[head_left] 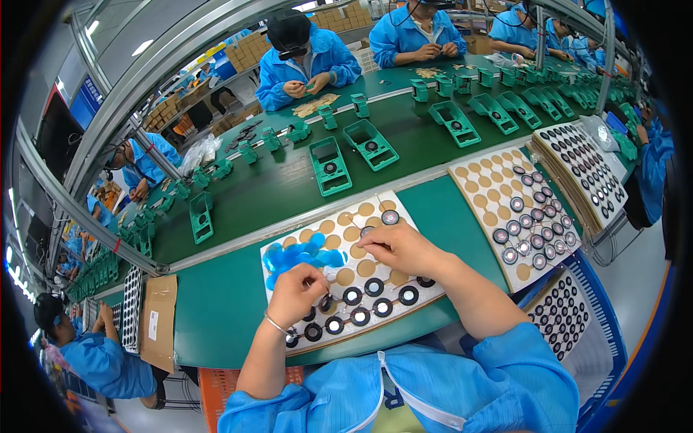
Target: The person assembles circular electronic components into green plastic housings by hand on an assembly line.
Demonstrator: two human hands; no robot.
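A white foam tray [426, 296] with round tan-bottomed recesses lies before me, its near rows filled with small round black speakers [374, 287]. My left hand [297, 292] is closed in a pinch over the near left part, with a tilted black speaker [326, 302] at its fingertips. Crumpled pieces of blue film [299, 254] lie just beyond that hand. My right hand [404, 247] is closed too, its fingertips down at the far rows beside a speaker partly hidden by them. What those fingers hold is hidden. Another speaker [390, 217] sits at the tray's far right.
At right lies a second, partly filled foam tray [523, 270], with stacked trays [585, 173] beyond. Green plastic housings [330, 166] stand along the green conveyor [267, 195]. Co-workers in blue sit across it. A cardboard piece [159, 317] is at left, a blue crate [603, 317] low right.
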